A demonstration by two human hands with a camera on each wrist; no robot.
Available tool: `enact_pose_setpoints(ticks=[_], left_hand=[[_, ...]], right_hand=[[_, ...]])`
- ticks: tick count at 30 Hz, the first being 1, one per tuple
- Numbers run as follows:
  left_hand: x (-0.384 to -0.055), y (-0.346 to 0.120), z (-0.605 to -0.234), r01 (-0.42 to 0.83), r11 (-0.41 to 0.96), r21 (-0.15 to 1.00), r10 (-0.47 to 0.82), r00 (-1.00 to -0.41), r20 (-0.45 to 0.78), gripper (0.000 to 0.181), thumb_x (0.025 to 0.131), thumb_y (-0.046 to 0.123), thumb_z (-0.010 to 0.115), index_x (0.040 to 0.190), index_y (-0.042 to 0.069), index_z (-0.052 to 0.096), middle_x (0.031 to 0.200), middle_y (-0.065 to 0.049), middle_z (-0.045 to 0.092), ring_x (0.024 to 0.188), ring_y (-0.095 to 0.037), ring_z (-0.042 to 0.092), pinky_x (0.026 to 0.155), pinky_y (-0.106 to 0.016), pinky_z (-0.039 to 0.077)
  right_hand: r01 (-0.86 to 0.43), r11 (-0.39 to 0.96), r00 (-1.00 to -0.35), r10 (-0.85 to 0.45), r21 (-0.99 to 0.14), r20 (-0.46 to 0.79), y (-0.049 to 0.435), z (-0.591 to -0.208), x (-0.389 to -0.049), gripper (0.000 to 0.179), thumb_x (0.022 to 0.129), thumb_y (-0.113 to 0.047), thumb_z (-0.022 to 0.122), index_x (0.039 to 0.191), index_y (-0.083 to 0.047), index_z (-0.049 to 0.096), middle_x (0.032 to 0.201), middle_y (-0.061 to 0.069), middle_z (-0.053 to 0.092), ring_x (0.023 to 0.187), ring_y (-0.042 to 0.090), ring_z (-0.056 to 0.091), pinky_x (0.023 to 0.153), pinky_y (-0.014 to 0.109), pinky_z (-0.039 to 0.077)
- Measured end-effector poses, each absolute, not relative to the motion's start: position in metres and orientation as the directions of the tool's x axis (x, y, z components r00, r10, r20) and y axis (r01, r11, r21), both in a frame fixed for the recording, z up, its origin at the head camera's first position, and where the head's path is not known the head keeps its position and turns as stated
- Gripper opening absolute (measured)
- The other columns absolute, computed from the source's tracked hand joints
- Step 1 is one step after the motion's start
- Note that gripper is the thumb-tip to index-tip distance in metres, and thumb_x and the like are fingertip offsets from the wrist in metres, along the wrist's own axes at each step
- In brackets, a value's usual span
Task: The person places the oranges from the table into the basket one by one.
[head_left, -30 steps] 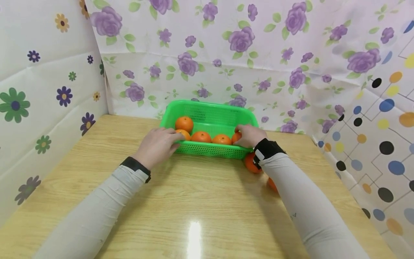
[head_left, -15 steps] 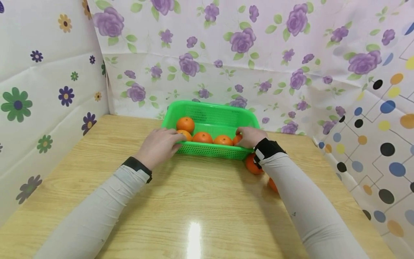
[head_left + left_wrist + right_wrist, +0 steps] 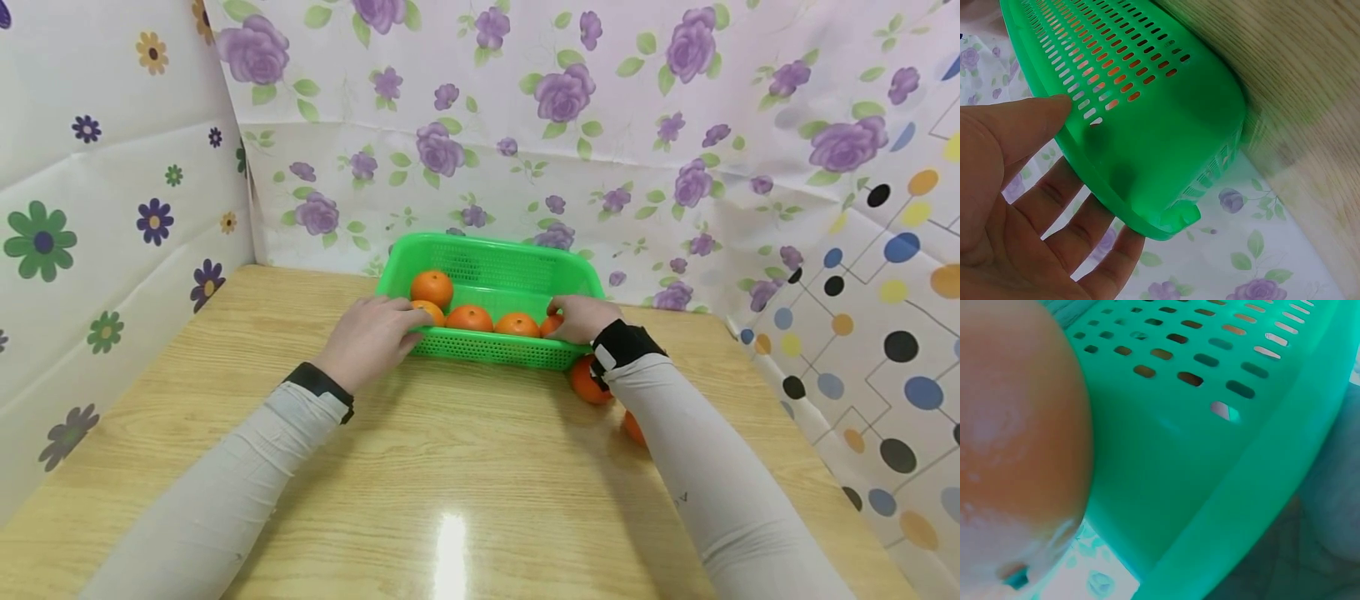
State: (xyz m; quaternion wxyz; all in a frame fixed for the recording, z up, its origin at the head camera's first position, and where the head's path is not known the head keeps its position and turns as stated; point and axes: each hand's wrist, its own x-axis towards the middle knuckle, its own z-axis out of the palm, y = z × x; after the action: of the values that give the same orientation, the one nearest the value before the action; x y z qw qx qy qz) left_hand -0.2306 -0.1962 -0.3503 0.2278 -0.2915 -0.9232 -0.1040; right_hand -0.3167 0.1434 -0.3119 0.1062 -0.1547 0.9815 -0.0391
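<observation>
A green perforated plastic basket [image 3: 495, 350] stands at the back of the table with several mandarin oranges inside. My left hand [image 3: 372, 340] grips its left front corner. In the left wrist view, the thumb lies on the outer wall and the other fingers pass behind the rim. My right hand [image 3: 583, 318] reaches over the right end of the basket, thumb and fingers around a mandarin orange [image 3: 551, 324] at the front right. Along the front wall lie another mandarin orange [image 3: 517, 325] and a middle one [image 3: 469, 319]. One more mandarin orange [image 3: 432, 289] sits behind, at the left.
Outside the basket, a mandarin orange [image 3: 588, 382] rests on the wooden table [image 3: 450, 450] beneath my right wrist, close to the wall of the basket. Another orange fruit [image 3: 634, 429] is partly hidden by my right sleeve. Flowered sheets [image 3: 480, 133] enclose the table behind and at the sides.
</observation>
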Motion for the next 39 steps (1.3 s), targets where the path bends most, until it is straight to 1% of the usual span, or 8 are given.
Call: enact_pose_setpoints(ticks=[3,11,15,21,26,30,34,39], left_hand=[[-0.23,-0.196,-0.35,0.584,0.809,0.063,0.49,-0.729,0.478,0.026,0.096,0.012,0.088,0.12,0.015,0.082,0.109,-0.007,0.078,0.091,-0.033,0.07,0.085,-0.053,0.058],[-0.229,-0.195,-0.349,0.584,0.809,0.067,0.487,-0.729,0.481,0.025,0.096,0.012,0.088,0.12,0.015,0.082,0.11,-0.008,0.079,0.092,-0.034,0.07,0.086,-0.053,0.058],[-0.229,-0.195,-0.349,0.585,0.808,0.066,0.488,-0.729,0.48,0.025,0.096,0.012,0.088,0.12,0.014,0.082,0.11,-0.008,0.079,0.092,-0.033,0.071,0.086,-0.053,0.058],[-0.23,-0.195,-0.35,0.583,0.81,0.065,0.487,-0.73,0.48,0.025,0.096,0.012,0.087,0.12,0.015,0.082,0.111,-0.008,0.079,0.093,-0.033,0.071,0.087,-0.054,0.058],[-0.23,-0.196,-0.35,0.588,0.806,0.066,0.488,-0.725,0.486,0.025,0.096,0.011,0.087,0.12,0.015,0.082,0.11,-0.007,0.079,0.094,-0.033,0.072,0.087,-0.054,0.059],[-0.229,-0.196,-0.35,0.588,0.806,0.067,0.489,-0.726,0.484,0.025,0.096,0.011,0.087,0.12,0.015,0.082,0.109,-0.007,0.079,0.092,-0.032,0.071,0.086,-0.054,0.059],[-0.229,-0.196,-0.35,0.587,0.807,0.069,0.489,-0.728,0.48,0.025,0.096,0.011,0.088,0.119,0.014,0.081,0.108,-0.007,0.078,0.092,-0.032,0.071,0.084,-0.053,0.058],[-0.23,-0.196,-0.35,0.589,0.805,0.072,0.49,-0.729,0.478,0.026,0.096,0.012,0.087,0.12,0.015,0.082,0.11,-0.007,0.079,0.093,-0.033,0.072,0.085,-0.054,0.058]], right_hand=[[-0.296,0.948,-0.927,-0.314,-0.116,-0.205,0.143,-0.31,-0.316,0.055,0.104,-0.035,0.074,0.151,-0.008,0.063,0.148,0.019,0.066,0.125,0.036,0.064,0.104,0.053,0.052],[-0.316,0.938,-0.915,-0.341,-0.142,-0.216,0.143,-0.306,-0.313,0.057,0.105,-0.031,0.072,0.152,-0.003,0.06,0.152,0.022,0.063,0.134,0.04,0.061,0.112,0.054,0.05],[-0.317,0.937,-0.915,-0.343,-0.144,-0.215,0.143,-0.306,-0.313,0.057,0.106,-0.032,0.072,0.153,-0.003,0.06,0.154,0.021,0.062,0.136,0.039,0.061,0.113,0.054,0.049],[-0.317,0.938,-0.92,-0.34,-0.141,-0.196,0.142,-0.305,-0.312,0.057,0.105,-0.033,0.075,0.152,-0.003,0.062,0.152,0.022,0.063,0.134,0.039,0.062,0.112,0.054,0.051],[-0.315,0.94,-0.927,-0.334,-0.128,-0.171,0.142,-0.3,-0.308,0.057,0.103,-0.036,0.077,0.15,-0.005,0.064,0.148,0.021,0.066,0.133,0.039,0.063,0.107,0.058,0.053],[-0.307,0.943,-0.931,-0.325,-0.125,-0.167,0.142,-0.296,-0.305,0.059,0.103,-0.038,0.077,0.151,-0.006,0.063,0.149,0.02,0.066,0.131,0.038,0.064,0.104,0.06,0.054],[-0.318,0.938,-0.928,-0.338,-0.141,-0.155,0.142,-0.292,-0.3,0.06,0.103,-0.038,0.078,0.151,-0.006,0.063,0.147,0.021,0.067,0.127,0.037,0.066,0.102,0.059,0.055],[-0.332,0.932,-0.926,-0.352,-0.147,-0.138,0.141,-0.289,-0.298,0.061,0.102,-0.037,0.08,0.151,-0.007,0.063,0.145,0.02,0.068,0.126,0.036,0.066,0.1,0.058,0.056]])
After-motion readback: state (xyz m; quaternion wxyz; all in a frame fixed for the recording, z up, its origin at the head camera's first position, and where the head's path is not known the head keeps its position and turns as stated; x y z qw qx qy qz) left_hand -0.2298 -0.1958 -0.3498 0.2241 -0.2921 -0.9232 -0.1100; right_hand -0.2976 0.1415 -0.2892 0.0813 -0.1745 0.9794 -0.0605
